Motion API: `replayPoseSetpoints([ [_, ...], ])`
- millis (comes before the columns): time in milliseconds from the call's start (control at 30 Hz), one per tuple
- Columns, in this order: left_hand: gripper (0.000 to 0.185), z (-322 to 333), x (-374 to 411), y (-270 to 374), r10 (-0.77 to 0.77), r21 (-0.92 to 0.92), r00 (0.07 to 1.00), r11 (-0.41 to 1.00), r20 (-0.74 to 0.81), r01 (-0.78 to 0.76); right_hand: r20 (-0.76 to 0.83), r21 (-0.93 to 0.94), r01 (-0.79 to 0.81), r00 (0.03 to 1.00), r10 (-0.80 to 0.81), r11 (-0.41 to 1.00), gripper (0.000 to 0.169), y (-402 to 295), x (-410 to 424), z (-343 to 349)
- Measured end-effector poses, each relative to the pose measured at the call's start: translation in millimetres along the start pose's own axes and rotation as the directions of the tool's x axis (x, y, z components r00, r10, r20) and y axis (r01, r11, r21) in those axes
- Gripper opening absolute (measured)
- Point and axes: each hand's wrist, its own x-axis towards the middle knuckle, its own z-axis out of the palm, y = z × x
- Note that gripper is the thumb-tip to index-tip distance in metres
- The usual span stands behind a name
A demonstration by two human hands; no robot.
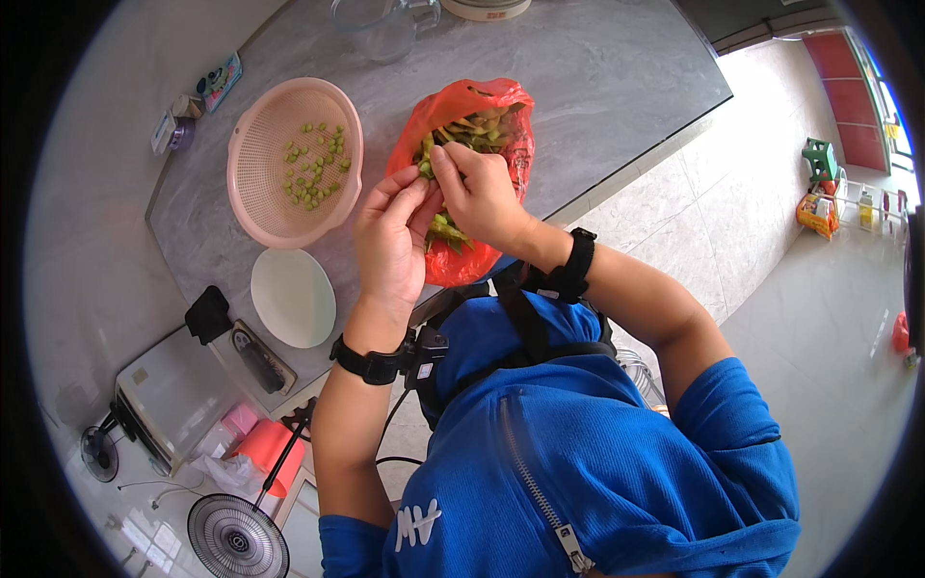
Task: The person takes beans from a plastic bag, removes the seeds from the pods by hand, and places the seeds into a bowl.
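Note:
My left hand (394,231) and my right hand (480,191) meet over a red plastic bag (462,267). Their thumbs and fingertips pinch a green soybean pod (426,169) between them, which the fingers partly cover. Inside the bag lie many more soybean pods (488,128), green to yellowish. To the left of my hands stands a pink plastic colander (253,173). Shelled green beans (314,173) are scattered over its bottom. Nearer to me, just below the colander, is a pale white plate (293,298).
A clear glass jug (383,32) stands at the far edge of the grey countertop (600,79). Small packets (220,81) lie by the wall at left. A phone-like object (261,357) rests near the plate. Below left is an electric fan (238,538).

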Motion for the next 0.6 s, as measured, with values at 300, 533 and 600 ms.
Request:
replayPoseSetpoints([
  [300,0.013,1,2,7,0.257,0.563,0.954,0.770,0.156,-0.299,0.033,-0.154,0.119,0.993,-0.116,0.981,0.023,2,-3,-2],
  [533,0.009,-6,6,-5,0.498,0.714,0.816,0.455,0.292,-0.533,0.067,-0.070,-0.005,0.998,0.010,0.998,0.020,-4,-4,-2],
  [600,0.011,-13,8,-8,0.486,0.634,0.849,0.594,0.208,-0.495,0.096,-0.077,0.000,0.995,0.007,0.997,0.016,-6,-4,-2],
])
